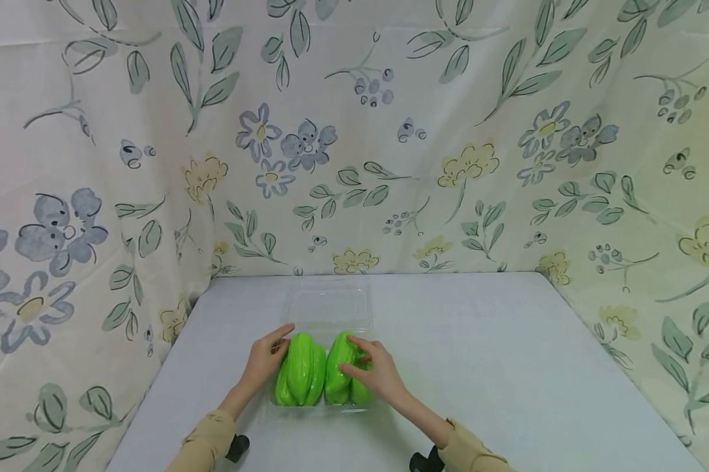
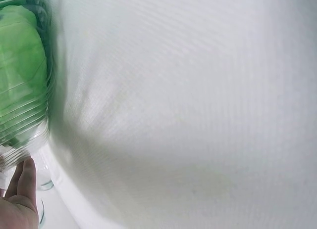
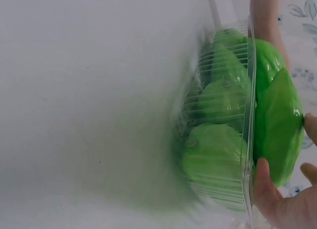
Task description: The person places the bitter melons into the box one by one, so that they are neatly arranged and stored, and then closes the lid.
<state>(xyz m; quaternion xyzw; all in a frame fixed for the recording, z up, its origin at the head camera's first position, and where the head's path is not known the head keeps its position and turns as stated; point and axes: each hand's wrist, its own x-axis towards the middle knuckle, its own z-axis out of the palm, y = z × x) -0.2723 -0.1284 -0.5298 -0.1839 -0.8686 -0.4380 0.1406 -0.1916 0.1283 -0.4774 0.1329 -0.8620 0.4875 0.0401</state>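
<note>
A clear plastic clamshell box (image 3: 250,115) sits in front of me, its lid (image 1: 327,303) folded back flat behind it. Inside stand several glossy bright-green ridged fruits, a bunch (image 1: 300,370) on the left and another fruit (image 1: 338,373) on the right. My right hand (image 1: 381,373) grips the right-hand fruit (image 3: 278,130) between thumb and fingers; in the right wrist view it rises above the rim. My left hand (image 1: 265,357) is at the box's back left corner. Its straight fingers (image 2: 27,182) touch the ribbed wall in the left wrist view.
A white cloth-covered table (image 1: 496,367) lies under the box and reaches out to both sides. Behind it hangs a floral curtain (image 1: 354,144). Dark wrist-worn devices (image 1: 238,448) show by both sleeves.
</note>
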